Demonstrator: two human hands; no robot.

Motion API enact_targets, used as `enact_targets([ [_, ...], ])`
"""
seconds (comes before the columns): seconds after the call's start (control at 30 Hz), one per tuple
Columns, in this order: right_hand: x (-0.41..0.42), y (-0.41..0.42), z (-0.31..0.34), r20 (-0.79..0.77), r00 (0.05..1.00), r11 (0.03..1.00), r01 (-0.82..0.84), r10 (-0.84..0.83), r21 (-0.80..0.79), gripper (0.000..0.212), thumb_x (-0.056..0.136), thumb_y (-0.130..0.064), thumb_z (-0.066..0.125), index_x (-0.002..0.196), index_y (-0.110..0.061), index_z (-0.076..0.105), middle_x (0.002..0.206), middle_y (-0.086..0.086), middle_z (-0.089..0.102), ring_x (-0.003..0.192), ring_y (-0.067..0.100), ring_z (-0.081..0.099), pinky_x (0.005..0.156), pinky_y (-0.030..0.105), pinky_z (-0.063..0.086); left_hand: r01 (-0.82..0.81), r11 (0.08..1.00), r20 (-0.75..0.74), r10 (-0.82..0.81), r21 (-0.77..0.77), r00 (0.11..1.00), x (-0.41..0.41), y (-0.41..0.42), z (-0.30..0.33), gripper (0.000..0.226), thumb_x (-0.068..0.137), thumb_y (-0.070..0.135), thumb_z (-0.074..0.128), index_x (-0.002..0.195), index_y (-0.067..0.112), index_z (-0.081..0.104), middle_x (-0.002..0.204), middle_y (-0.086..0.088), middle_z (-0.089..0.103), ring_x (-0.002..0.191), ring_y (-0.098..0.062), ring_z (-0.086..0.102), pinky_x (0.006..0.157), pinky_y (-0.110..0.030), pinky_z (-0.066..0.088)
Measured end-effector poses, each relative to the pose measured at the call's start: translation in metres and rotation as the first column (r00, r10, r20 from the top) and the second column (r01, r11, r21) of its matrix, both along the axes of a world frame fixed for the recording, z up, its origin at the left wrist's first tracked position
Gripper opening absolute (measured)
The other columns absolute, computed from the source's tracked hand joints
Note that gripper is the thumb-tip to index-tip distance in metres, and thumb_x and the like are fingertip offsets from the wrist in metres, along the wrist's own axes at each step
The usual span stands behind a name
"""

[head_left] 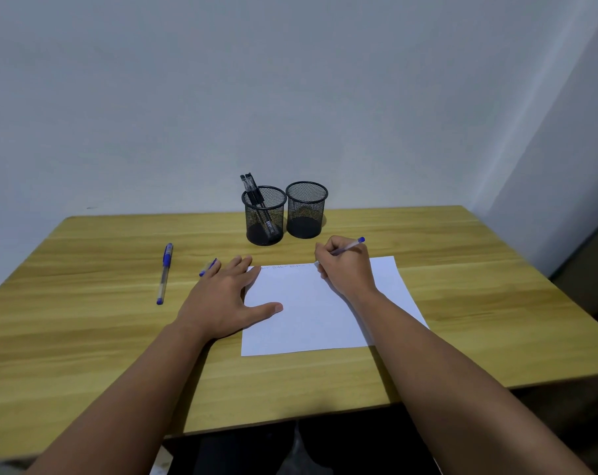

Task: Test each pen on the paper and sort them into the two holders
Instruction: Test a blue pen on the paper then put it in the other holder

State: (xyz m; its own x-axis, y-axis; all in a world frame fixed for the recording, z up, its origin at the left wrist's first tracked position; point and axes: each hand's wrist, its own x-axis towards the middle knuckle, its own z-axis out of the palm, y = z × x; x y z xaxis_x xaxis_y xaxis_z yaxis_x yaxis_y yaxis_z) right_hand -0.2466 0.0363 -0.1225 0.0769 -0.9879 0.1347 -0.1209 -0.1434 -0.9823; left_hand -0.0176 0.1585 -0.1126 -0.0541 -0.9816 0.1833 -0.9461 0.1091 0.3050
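A white sheet of paper (311,313) lies on the wooden table (102,323), with faint marks along its top edge. My right hand (347,265) grips a blue pen (350,246), its tip down at the sheet's top edge. My left hand (222,296) lies flat, fingers spread, pressing the paper's left edge. Two black mesh holders stand at the back: the left holder (264,216) has two black pens (253,193) in it, the right holder (306,210) looks empty. A blue pen (164,274) lies at the left. Another blue pen (207,267) peeks out beside my left fingers.
A pale wall rises right behind the holders. The table's front edge runs under my forearms, with dark floor below it. A wall corner and a dark object stand at the far right.
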Motion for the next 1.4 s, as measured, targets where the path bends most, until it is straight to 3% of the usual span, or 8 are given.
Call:
enact_targets([
  [0.2,-0.0009,-0.0012,-0.0009,-0.016,1.0,1.0,0.016,-0.017,-0.025,0.045,0.097,-0.012,0.072,0.059,-0.005,0.051,0.055,0.017,0.055,0.051,0.025,0.057,0.052,0.032,0.046,-0.003,1.0,0.008,0.002,0.008,1.0,0.0007,-0.0002,-0.0002,0.105,0.073,0.094,0.041,0.156,0.029,0.038,0.167,0.005,0.023,0.156,-0.007,0.012,0.128,-0.038,0.006],
  [0.7,-0.0013,-0.0028,-0.0034,-0.121,0.991,0.996,0.054,-0.062,-0.074,0.039,0.095,-0.015,0.069,0.065,0.003,0.053,0.059,0.026,0.062,0.047,0.025,0.057,0.049,0.032,0.045,-0.003,1.0,0.0,0.003,-0.001,1.0,0.0013,0.0001,-0.0011,0.105,0.073,0.094,0.041,0.155,0.029,0.039,0.167,0.005,0.025,0.155,-0.008,0.013,0.128,-0.039,0.007],
  [0.9,0.0006,-0.0042,-0.0047,-0.154,0.984,0.994,0.079,-0.09,-0.076,0.038,0.089,-0.021,0.065,0.063,-0.002,0.045,0.062,0.031,0.055,0.057,0.046,0.062,0.054,0.038,0.048,-0.001,1.0,-0.007,0.001,-0.009,1.0,0.0017,0.0001,-0.0013,0.104,0.074,0.093,0.044,0.155,0.028,0.04,0.167,0.004,0.026,0.155,-0.008,0.014,0.128,-0.04,0.008],
  [1.0,0.001,-0.0046,-0.0035,-0.143,0.983,0.992,0.101,-0.111,-0.079,0.039,0.087,-0.026,0.063,0.064,-0.004,0.04,0.061,0.029,0.045,0.053,0.037,0.052,0.055,0.039,0.045,-0.003,1.0,-0.003,0.003,-0.006,1.0,0.0015,0.0,-0.0014,0.104,0.073,0.094,0.043,0.155,0.029,0.04,0.167,0.004,0.026,0.156,-0.008,0.013,0.128,-0.04,0.008],
  [1.1,-0.0016,-0.0047,-0.0036,-0.123,0.983,0.99,0.127,-0.133,-0.056,0.041,0.091,-0.021,0.064,0.058,-0.01,0.042,0.049,0.011,0.047,0.053,0.046,0.059,0.054,0.038,0.047,-0.003,1.0,-0.002,0.003,-0.006,1.0,0.0012,-0.0001,-0.0011,0.103,0.074,0.093,0.044,0.155,0.029,0.04,0.167,0.004,0.026,0.156,-0.008,0.013,0.127,-0.039,0.006],
  [1.2,-0.0007,-0.0044,-0.004,-0.139,0.982,0.991,0.123,-0.13,-0.058,0.038,0.089,-0.025,0.064,0.059,-0.01,0.046,0.052,0.017,0.05,0.061,0.052,0.063,0.056,0.038,0.048,-0.005,1.0,-0.002,0.005,-0.006,1.0,0.0006,0.0007,-0.0009,0.103,0.074,0.093,0.045,0.155,0.029,0.04,0.167,0.005,0.025,0.155,-0.007,0.013,0.127,-0.038,0.006],
  [1.3,0.001,-0.0035,-0.003,-0.167,0.977,0.99,0.118,-0.13,-0.075,0.036,0.083,-0.029,0.064,0.06,-0.01,0.044,0.06,0.026,0.045,0.055,0.039,0.051,0.057,0.039,0.045,-0.004,1.0,-0.004,0.004,-0.01,1.0,0.001,0.0007,-0.0007,0.103,0.074,0.092,0.045,0.155,0.028,0.04,0.167,0.004,0.026,0.155,-0.008,0.014,0.127,-0.038,0.006],
  [1.4,0.0002,-0.003,-0.0018,-0.18,0.973,0.986,0.128,-0.146,-0.11,0.037,0.082,-0.026,0.063,0.055,-0.016,0.039,0.054,0.01,0.036,0.055,0.028,0.044,0.055,0.037,0.042,-0.002,1.0,-0.004,0.002,-0.011,1.0,0.0005,0.0004,-0.0007,0.103,0.074,0.092,0.045,0.155,0.028,0.04,0.166,0.004,0.026,0.155,-0.008,0.014,0.127,-0.039,0.007],
])
